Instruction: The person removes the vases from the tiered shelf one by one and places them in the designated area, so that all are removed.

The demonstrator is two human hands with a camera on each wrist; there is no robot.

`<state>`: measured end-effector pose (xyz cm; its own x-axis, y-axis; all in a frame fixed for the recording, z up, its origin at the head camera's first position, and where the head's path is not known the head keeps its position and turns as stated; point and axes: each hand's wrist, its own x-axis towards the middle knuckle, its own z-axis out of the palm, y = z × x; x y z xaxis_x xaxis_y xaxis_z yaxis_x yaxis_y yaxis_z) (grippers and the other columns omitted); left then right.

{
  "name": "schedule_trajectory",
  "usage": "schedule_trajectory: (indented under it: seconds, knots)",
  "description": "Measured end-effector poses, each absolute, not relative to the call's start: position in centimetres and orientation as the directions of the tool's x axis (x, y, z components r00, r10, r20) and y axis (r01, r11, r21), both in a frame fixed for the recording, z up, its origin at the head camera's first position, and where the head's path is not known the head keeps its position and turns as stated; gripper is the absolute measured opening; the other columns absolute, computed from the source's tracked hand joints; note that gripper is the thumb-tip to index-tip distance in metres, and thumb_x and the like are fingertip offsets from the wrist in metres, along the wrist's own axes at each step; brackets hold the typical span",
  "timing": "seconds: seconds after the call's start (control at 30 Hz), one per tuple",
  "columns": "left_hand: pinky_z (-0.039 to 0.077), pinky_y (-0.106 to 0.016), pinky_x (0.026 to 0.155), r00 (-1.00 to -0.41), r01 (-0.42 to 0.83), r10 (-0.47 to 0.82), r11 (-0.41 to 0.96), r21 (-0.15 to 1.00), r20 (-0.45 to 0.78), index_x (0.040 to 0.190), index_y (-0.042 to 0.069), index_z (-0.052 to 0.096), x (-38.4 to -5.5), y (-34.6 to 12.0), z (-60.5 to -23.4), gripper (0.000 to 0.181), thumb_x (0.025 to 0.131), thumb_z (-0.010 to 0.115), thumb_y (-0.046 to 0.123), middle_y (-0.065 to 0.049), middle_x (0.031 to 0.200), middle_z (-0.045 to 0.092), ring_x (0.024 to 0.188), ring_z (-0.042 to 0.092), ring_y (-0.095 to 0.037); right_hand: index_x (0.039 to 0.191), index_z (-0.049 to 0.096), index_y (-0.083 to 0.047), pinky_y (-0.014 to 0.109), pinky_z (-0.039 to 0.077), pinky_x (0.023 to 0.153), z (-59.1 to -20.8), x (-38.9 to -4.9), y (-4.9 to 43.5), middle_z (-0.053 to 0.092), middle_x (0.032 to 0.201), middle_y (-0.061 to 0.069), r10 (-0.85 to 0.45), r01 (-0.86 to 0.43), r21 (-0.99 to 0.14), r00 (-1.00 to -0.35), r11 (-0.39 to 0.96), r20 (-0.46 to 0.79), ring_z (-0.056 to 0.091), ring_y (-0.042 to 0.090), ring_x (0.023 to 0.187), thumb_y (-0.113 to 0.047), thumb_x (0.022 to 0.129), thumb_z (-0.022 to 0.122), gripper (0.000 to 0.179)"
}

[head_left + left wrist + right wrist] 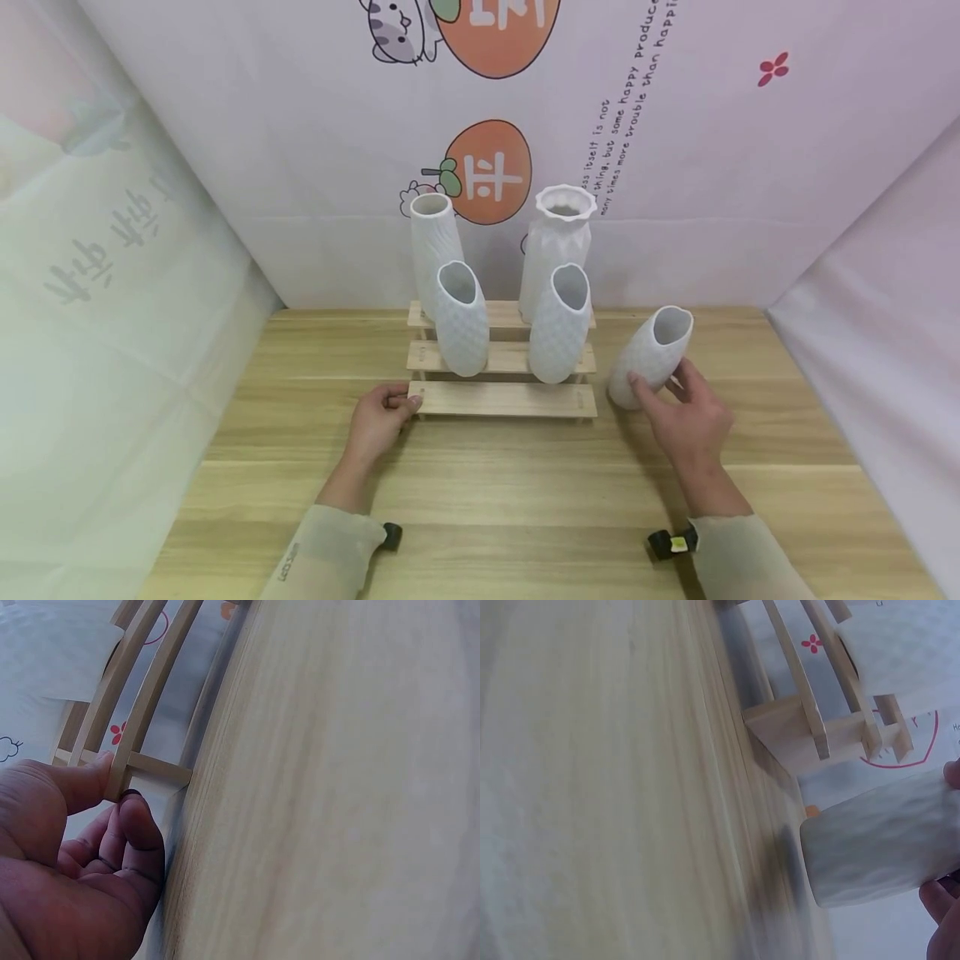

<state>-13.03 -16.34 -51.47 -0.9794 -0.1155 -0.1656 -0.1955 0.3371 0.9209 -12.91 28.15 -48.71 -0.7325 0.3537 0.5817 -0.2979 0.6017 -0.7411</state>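
A three-tier wooden display rack (502,398) stands on the table. My left hand (381,421) pinches the left end of its lowest board, thumb on top and a finger (141,821) beneath, as the left wrist view shows. To the right of the rack, my right hand (693,417) grips a white textured vase (647,358) with a slanted mouth. That vase leans to the right, and its base (810,862) appears a little off the table. Two similar white vases (462,329) (558,333) stand on the middle board.
On the top board stand a tall ribbed white vase (435,250) at left and a white vase with a scalloped rim (558,250) at right. A printed cloth (337,167) hangs behind the wooden table (517,500), and pale cloth flanks both sides.
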Motion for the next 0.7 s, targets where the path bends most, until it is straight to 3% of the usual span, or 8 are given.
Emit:
schedule_trajectory:
  seconds: [0.4,0.7]
  knots:
    - [0.058,-0.030,0.069,-0.981,-0.190,-0.111,0.337,0.922,-0.162,0.126,0.005,0.068,-12.8,-16.3,-51.6,0.041,0.095,0.078,0.031,-0.007,0.100,0.070,0.083,0.068,-0.022,0.126,0.074,-0.005,0.018,0.057,0.081,-49.3,-14.1,29.1,0.074,0.115,0.019,0.402,-0.251,-0.777,-0.741,0.578,0.538,0.065,-0.014,0.094,-0.009,0.071,0.096,0.059]
    - [0.058,-0.030,0.069,-0.983,-0.177,-0.102,0.337,0.925,-0.151,0.127,0.004,0.068,-12.8,-16.3,-51.7,0.042,0.096,0.078,0.031,-0.008,0.099,0.070,0.084,0.068,-0.022,0.127,0.074,-0.006,0.019,0.057,0.082,-49.2,-14.5,29.1,0.074,0.117,0.017,0.401,-0.257,-0.774,-0.737,0.579,0.545,0.065,-0.011,0.099,-0.010,0.073,0.095,0.058]
